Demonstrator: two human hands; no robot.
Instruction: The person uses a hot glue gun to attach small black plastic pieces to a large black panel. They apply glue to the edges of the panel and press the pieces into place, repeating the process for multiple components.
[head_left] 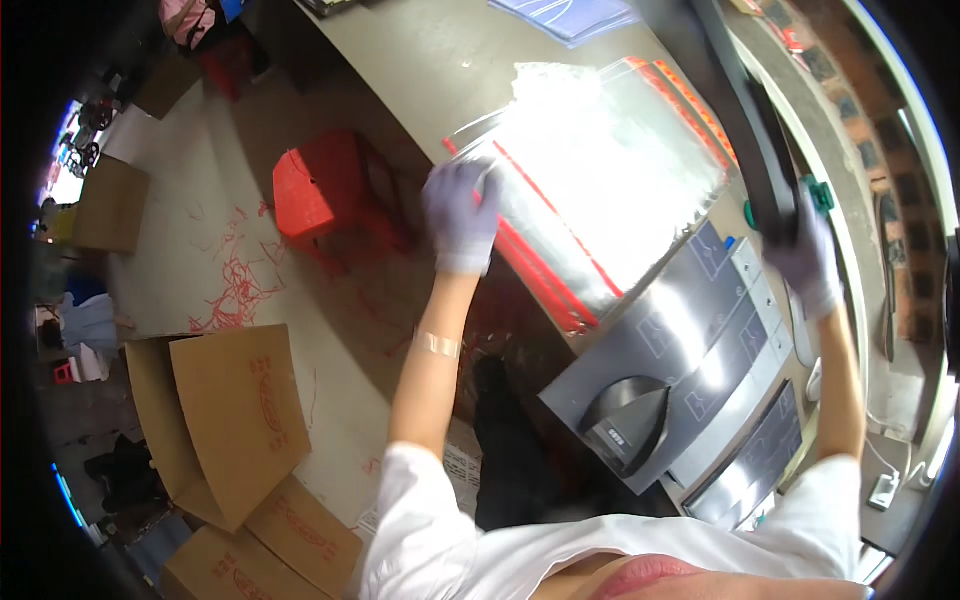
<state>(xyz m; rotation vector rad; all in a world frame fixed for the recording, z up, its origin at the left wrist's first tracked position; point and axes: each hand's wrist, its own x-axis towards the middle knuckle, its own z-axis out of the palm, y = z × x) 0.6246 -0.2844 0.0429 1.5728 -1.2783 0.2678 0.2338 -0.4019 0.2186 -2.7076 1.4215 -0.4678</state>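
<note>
My left hand (pixel 460 215), in a pale glove, is at the left edge of a stack of clear plastic bags (pixel 610 180) with red strips. Its fingers are curled at the top bag's edge, their tips partly hidden. On the right, my gloved right hand (pixel 805 262) is closed around the near end of a long black panel (pixel 735 100). That panel slants up and away past the bags and is blurred. Glare washes out the middle of the stack. Nearer to me, grey flat sheets (pixel 690 335) carry a black curved piece (pixel 628 425).
A red stool (pixel 325 190) stands left of the table (pixel 415 60). Open cardboard boxes (pixel 245 410) sit on the floor, near scattered red strips (pixel 240 285). A blue-tinted plastic sheet (pixel 565 15) lies at the table's far end. Another person (pixel 188 22) sits at the far left.
</note>
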